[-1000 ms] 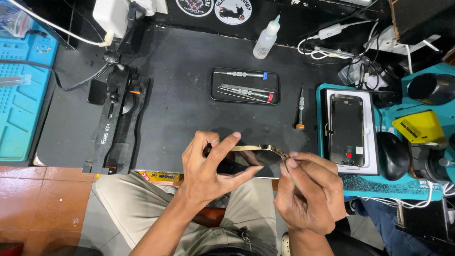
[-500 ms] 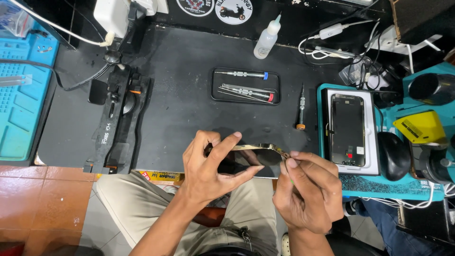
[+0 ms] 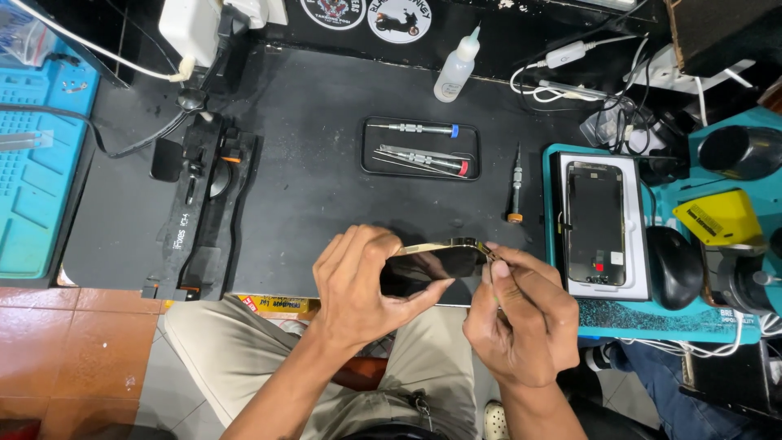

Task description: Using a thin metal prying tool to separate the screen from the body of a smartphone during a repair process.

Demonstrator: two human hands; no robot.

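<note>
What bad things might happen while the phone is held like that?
The phone is held in the air over the edge of the black mat, gripped by the left hand while the right hand pinches its corner. It might slip and fall onto the person's lap or the tiled floor. Pulling hard at that corner could perhaps bend or crack it.

Glossy glass phone [image 3: 432, 265] with shiny gold metal frame; matt black mat [image 3: 318, 163].

We hold a gold-edged phone [image 3: 432, 265] at the near edge of the black mat [image 3: 309, 179]: left hand [image 3: 358, 281] grips its left end, right hand [image 3: 521, 322] pinches its right corner. Beyond the phone, a tray of screwdrivers [image 3: 419, 148] lies on the mat.
</note>
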